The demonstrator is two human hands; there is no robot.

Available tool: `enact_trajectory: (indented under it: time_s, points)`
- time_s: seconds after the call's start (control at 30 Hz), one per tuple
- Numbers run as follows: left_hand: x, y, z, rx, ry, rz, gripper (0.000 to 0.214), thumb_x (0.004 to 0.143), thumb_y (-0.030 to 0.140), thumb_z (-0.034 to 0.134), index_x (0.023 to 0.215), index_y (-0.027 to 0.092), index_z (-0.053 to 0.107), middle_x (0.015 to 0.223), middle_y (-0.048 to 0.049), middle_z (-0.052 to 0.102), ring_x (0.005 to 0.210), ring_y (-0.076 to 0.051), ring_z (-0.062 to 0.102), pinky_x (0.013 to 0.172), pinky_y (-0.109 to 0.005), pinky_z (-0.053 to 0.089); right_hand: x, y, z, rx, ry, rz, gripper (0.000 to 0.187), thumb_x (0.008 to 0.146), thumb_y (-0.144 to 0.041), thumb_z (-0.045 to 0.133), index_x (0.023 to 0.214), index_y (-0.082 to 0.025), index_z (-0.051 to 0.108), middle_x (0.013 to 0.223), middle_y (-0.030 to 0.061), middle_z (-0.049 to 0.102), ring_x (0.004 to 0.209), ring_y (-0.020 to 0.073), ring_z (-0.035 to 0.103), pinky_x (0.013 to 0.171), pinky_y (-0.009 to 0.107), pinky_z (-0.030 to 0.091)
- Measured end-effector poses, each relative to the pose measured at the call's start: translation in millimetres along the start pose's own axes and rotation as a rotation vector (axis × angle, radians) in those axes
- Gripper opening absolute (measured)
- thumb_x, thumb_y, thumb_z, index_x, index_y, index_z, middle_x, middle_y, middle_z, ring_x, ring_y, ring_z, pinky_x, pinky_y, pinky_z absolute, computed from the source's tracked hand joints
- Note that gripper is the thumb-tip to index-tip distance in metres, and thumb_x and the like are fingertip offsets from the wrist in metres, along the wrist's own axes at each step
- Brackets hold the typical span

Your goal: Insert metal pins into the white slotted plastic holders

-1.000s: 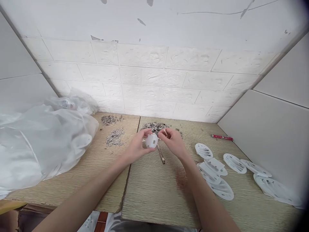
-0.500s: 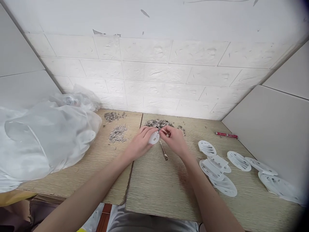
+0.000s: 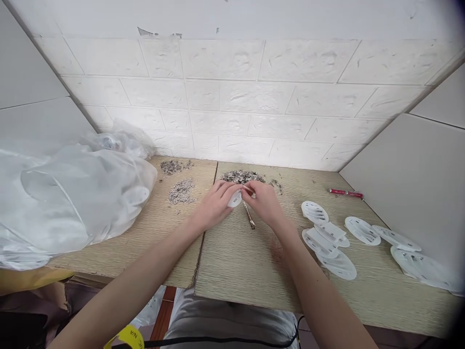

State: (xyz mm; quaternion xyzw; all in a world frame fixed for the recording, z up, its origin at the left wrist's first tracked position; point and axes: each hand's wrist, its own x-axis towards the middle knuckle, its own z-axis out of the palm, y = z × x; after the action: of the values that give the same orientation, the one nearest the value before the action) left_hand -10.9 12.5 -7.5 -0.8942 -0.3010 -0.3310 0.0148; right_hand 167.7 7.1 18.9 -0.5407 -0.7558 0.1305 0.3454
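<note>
white disc (image 3: 235,200) held at its left side by the left hand (image 3: 214,206), fingers closed over it; its right rim met by the right fingertips (image 3: 246,190) — whether anything is pinched there cannot be told. metal tool (image 3: 249,216) laid just below, long axis slanted near-right, nearer the right hand (image 3: 265,202). "n/a" read inverted on yellow tag (image 3: 131,338) — no brand seen.

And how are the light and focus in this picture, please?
Head view: wall brightly lit, right corners dark, discs near the right edge blurred; head view, centre: fine detail on the held disc too small to make out.
</note>
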Motion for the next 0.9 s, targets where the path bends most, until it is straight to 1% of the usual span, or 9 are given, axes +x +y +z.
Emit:
enact_trajectory:
  time_s: [0.13, 0.2, 0.33, 0.5, 0.57, 0.67, 0.8, 0.87, 0.9]
  points:
    - [0.1, 1.5, 1.4, 0.039, -0.014, 0.020, 0.064, 0.076, 0.002, 0.054, 0.136, 0.019, 0.038, 0.127, -0.0121, 0.056, 0.118, -0.028, 0.048, 0.095, -0.045, 0.048, -0.4, 0.2, 0.2, -0.041, -0.011, 0.000, 0.017, 0.081, -0.020, 0.048, 0.064, -0.019, 0.046, 0.064, -0.0002, 0.055, 0.059, 0.0125, 0.045, 0.059, 0.026, 0.030]
    - [-0.3, 1.1, 3.0, 0.058, -0.011, 0.019, 0.063, 0.076, 0.003, 0.054, 0.135, 0.018, 0.037, 0.126, -0.0127, 0.056, 0.118, -0.028, 0.048, 0.093, -0.044, 0.049, -0.9, -0.2, 1.0, -0.050, -0.004, -0.005, 0.020, 0.081, -0.019, 0.049, 0.062, -0.019, 0.042, 0.062, -0.0009, 0.053, 0.058, 0.0121, 0.043, 0.058, 0.025, 0.029]
    - [-1.6, -1.8, 8.3, 0.064, 0.019, 0.005, 0.053, 0.079, 0.006, 0.053, 0.129, 0.018, 0.038, 0.123, -0.0131, 0.057, 0.116, -0.028, 0.050, 0.084, -0.040, 0.053, -2.2, -1.7, 4.8, -0.089, 0.029, -0.033, 0.024, 0.082, -0.018, 0.049, 0.061, -0.020, 0.036, 0.063, -0.0005, 0.051, 0.058, 0.0122, 0.042, 0.058, 0.026, 0.027]
    - [-2.2, -2.6, 11.6, 0.054, 0.012, -0.006, 0.045, 0.080, 0.008, 0.054, 0.120, 0.019, 0.039, 0.124, -0.0139, 0.056, 0.117, -0.027, 0.049, 0.080, -0.039, 0.054, -2.6, -1.4, 9.9, -0.112, 0.028, -0.037, 0.031, 0.083, -0.017, 0.049, 0.060, -0.021, 0.030, 0.063, 0.0000, 0.050, 0.057, 0.0121, 0.040, 0.057, 0.026, 0.026]
    - [-2.1, -1.9, 10.6, 0.044, 0.010, -0.026, 0.044, 0.079, 0.007, 0.055, 0.119, 0.020, 0.040, 0.124, -0.0133, 0.056, 0.117, -0.027, 0.049, 0.079, -0.038, 0.054, -2.6, -1.4, 10.8, -0.113, 0.030, -0.045, 0.030, 0.083, -0.016, 0.048, 0.060, -0.021, 0.030, 0.063, 0.0004, 0.050, 0.057, 0.0124, 0.040, 0.057, 0.026, 0.027]
    - [-2.3, -2.3, 8.0, 0.004, 0.004, -0.052, 0.048, 0.077, 0.006, 0.057, 0.119, 0.020, 0.040, 0.123, -0.0121, 0.056, 0.116, -0.027, 0.049, 0.082, -0.040, 0.053, -2.8, -3.7, 9.6, -0.101, 0.060, -0.067, 0.023, 0.083, -0.016, 0.046, 0.063, -0.021, 0.035, 0.067, 0.0015, 0.052, 0.060, 0.0132, 0.042, 0.059, 0.026, 0.029]
    - [-2.6, -4.0, 5.6, -0.112, -0.005, -0.140, 0.055, 0.073, 0.008, 0.064, 0.122, 0.020, 0.042, 0.123, -0.0107, 0.057, 0.117, -0.028, 0.048, 0.088, -0.042, 0.050, -2.5, -9.9, 1.5, 0.018, 0.187, -0.043, 0.014, 0.081, -0.019, 0.049, 0.067, -0.019, 0.045, 0.068, 0.0012, 0.054, 0.063, 0.0135, 0.045, 0.061, 0.026, 0.032]
    - [-1.4, -3.0, 4.3, -0.234, 0.027, -0.242, 0.055, 0.071, 0.014, 0.069, 0.121, 0.020, 0.046, 0.122, -0.0097, 0.057, 0.117, -0.028, 0.049, 0.093, -0.044, 0.048, -2.2, -11.7, -3.9, 0.144, 0.232, 0.026, 0.016, 0.081, -0.023, 0.050, 0.066, -0.019, 0.048, 0.063, -0.0006, 0.051, 0.060, 0.0124, 0.043, 0.060, 0.026, 0.032]
    - [-0.2, -2.0, 3.5, -0.335, 0.056, -0.322, 0.055, 0.071, 0.018, 0.072, 0.120, 0.020, 0.048, 0.122, -0.0096, 0.058, 0.115, -0.027, 0.050, 0.095, -0.045, 0.046, -2.0, -11.8, -6.2, 0.212, 0.242, 0.066, 0.019, 0.081, -0.026, 0.051, 0.064, -0.019, 0.048, 0.061, -0.0016, 0.048, 0.058, 0.0117, 0.041, 0.058, 0.026, 0.032]
